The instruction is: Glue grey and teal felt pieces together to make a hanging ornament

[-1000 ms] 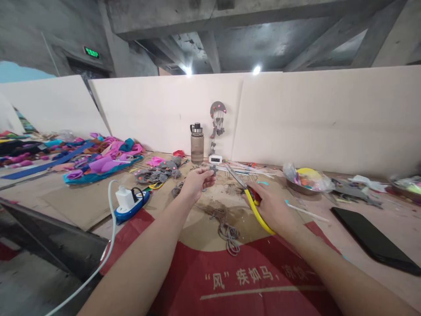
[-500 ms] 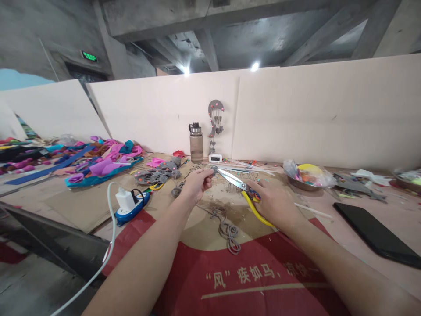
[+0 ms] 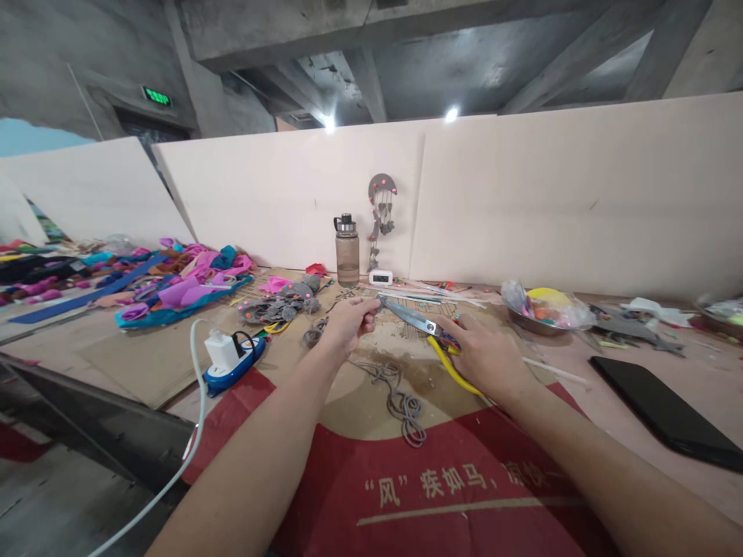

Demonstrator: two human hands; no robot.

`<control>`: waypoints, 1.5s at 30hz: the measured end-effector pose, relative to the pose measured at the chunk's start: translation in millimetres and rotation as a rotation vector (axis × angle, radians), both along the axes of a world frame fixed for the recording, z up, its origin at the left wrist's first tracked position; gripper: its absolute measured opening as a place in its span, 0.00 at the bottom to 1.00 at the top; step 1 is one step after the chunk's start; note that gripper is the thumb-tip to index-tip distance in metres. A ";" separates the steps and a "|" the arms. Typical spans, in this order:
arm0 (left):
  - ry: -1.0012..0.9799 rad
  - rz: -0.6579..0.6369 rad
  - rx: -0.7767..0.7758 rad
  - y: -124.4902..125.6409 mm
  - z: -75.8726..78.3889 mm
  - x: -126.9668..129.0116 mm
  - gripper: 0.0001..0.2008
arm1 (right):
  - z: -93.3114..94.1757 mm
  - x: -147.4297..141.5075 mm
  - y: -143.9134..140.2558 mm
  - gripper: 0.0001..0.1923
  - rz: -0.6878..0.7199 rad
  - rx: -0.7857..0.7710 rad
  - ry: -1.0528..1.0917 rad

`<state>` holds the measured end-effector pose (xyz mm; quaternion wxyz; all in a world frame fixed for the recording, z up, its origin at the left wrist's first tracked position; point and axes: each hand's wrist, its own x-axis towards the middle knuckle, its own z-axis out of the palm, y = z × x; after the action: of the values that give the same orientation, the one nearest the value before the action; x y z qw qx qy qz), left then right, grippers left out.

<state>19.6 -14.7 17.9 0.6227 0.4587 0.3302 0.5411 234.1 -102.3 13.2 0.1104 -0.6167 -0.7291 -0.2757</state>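
Observation:
My left hand [image 3: 351,323] is closed in a pinch over the middle of the table. Its fingertips hold a small grey felt piece [image 3: 381,299], mostly covered by the fingers and the blade tips. In my right hand [image 3: 486,352] is a pair of scissors [image 3: 411,316] with yellow handles, blades close together and tips touching or nearly touching that piece. Beneath the hands a grey cord [image 3: 405,406] lies in loose loops on the cardboard [image 3: 441,534]. A heap of grey felt pieces with pink dots [image 3: 275,305] lies left of my left hand.
Behind the hands stand a bottle [image 3: 347,259], a small white clock [image 3: 381,278] and a hanging grey moon ornament [image 3: 382,188]. A blue power strip [image 3: 235,370] with a white cable sits left. Rightward are a metal bowl [image 3: 542,323] and a black phone [image 3: 667,410].
The scissor blades have come closer together and turned slightly, losing their bright glint. The grey felt piece shows less at my left fingertips. Both hands stay nearly in place.

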 end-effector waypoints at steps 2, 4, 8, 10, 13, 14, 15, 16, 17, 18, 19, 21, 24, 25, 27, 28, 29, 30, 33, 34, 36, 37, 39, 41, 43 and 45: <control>0.003 -0.009 0.007 0.4 -0.1 -0.2 0.13 | 0.6 -0.3 -0.1 0.16 -0.007 -0.011 -0.007; 0.013 -0.014 0.013 0.9 0.2 -0.8 0.13 | 1.2 -0.5 -0.1 0.16 -0.012 -0.020 -0.015; 0.045 -0.026 -0.011 2.6 1.4 -3.9 0.12 | 0.9 -0.6 -0.8 0.17 -0.005 -0.014 -0.029; 0.060 -0.036 -0.037 3.6 2.1 -6.1 0.11 | 0.4 -1.1 -1.4 0.18 0.003 -0.010 -0.038; 0.076 -0.041 -0.079 5.3 2.8 -8.7 0.09 | 0.1 -2.4 -2.2 0.20 -0.001 -0.016 -0.048; 0.080 -0.039 -0.092 5.8 3.0 -9.2 0.09 | 0.1 -2.9 -2.5 0.20 -0.004 -0.021 -0.049; 0.084 -0.039 -0.105 6.2 3.3 -9.6 0.09 | 0.0 -3.2 -2.7 0.19 -0.008 -0.024 -0.050; 0.086 -0.040 -0.116 6.4 3.5 -9.9 0.09 | -0.2 -3.4 -2.9 0.19 -0.010 -0.025 -0.050; 0.088 -0.042 -0.127 6.6 3.8 -10.0 0.09 | -0.5 -3.5 -2.9 0.19 -0.008 -0.026 -0.050; 0.090 -0.043 -0.138 6.6 4.2 -10.2 0.09 | -0.9 -3.5 -2.9 0.19 -0.004 -0.027 -0.051; 0.092 -0.045 -0.148 6.5 4.7 -10.3 0.09 | -1.5 -3.4 -2.8 0.19 -0.001 -0.028 -0.053; 0.097 -0.050 -0.167 6.0 5.7 -10.6 0.09 | -2.9 -3.1 -2.3 0.19 0.002 -0.032 -0.053; 0.103 -0.057 -0.192 4.9 7.4 -11.1 0.10 | -4.6 -2.7 -1.1 0.17 0.005 -0.039 -0.050; 0.103 -0.059 -0.194 4.6 7.9 -11.3 0.10 | -4.8 -2.5 -0.7 0.16 0.008 -0.040 -0.048; 0.103 -0.058 -0.195 4.3 8.4 -11.7 0.10 | -4.8 -2.3 -0.1 0.16 0.018 -0.042 -0.047; 0.104 -0.058 -0.195 4.3 8.5 -11.9 0.10 | -4.5 -2.3 0.0 0.16 0.025 -0.043 -0.047; 0.106 -0.061 -0.195 4.6 8.4 -12.1 0.10 | -4.2 -2.4 -0.1 0.16 0.032 -0.044 -0.046; 0.108 -0.063 -0.195 4.9 8.2 -12.2 0.10 | -3.9 -2.5 -0.2 0.17 0.038 -0.044 -0.045; 0.123 -0.068 -0.189 6.7 7.2 -12.7 0.09 | -3.2 -3.2 -1.1 0.16 0.051 -0.050 -0.032; 0.130 -0.066 -0.186 7.3 6.9 -12.8 0.09 | -3.1 -3.4 -1.3 0.16 0.052 -0.057 -0.025; 0.142 -0.060 -0.185 8.2 6.4 -13.2 0.08 | -3.0 -3.8 -1.5 0.17 0.052 -0.080 -0.009; 0.145 -0.059 -0.186 8.5 6.2 -13.4 0.08 | -2.8 -3.9 -1.5 0.18 0.052 -0.093 0.000; 0.146 -0.064 -0.187 8.9 5.8 -13.9 0.08 | -2.2 -4.0 -1.4 0.19 0.057 -0.120 0.019; 0.143 -0.070 -0.176 9.1 5.1 -14.3 0.08 | -1.3 -4.2 -1.5 0.19 0.063 -0.135 0.034; 0.138 -0.073 -0.165 9.4 4.4 -14.6 0.08 | -0.3 -4.6 -1.8 0.19 0.072 -0.142 0.042; 0.131 -0.073 -0.161 9.4 4.3 -14.6 0.08 | -0.2 -5.0 -1.9 0.19 0.075 -0.147 0.043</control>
<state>5.0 -5.4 22.2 0.6539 0.4531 0.3958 0.4587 229.2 -104.1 13.0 0.0907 -0.6013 -0.7673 -0.2036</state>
